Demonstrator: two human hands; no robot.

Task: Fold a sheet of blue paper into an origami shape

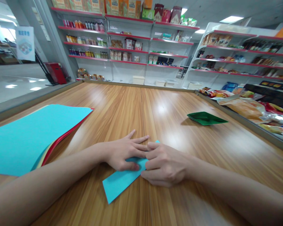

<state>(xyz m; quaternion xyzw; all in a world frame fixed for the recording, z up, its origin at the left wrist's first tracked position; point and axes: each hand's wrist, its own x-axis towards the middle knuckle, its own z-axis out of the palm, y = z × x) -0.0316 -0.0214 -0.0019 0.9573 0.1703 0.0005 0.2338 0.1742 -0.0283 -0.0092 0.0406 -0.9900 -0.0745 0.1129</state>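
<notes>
A strip of folded blue paper (121, 185) lies slantwise on the wooden table, its near end toward me and a small far tip showing beyond my knuckles. My left hand (126, 152) rests flat across it, fingers spread and thumb on the paper. My right hand (165, 163) is closed, its curled fingers at the paper's right edge, touching my left fingertips. Its own fingertips and the middle of the strip are hidden. Farther off to the right stands a green folded paper boat (206, 118).
At left lies a stack of coloured sheets (37, 135), blue on top, with cream and red edges below. Packaged snacks (245, 108) fill the area past the table's right rim. Stocked shelves (129, 37) stand behind the table's raised far edge, a red box (56, 72) at their left.
</notes>
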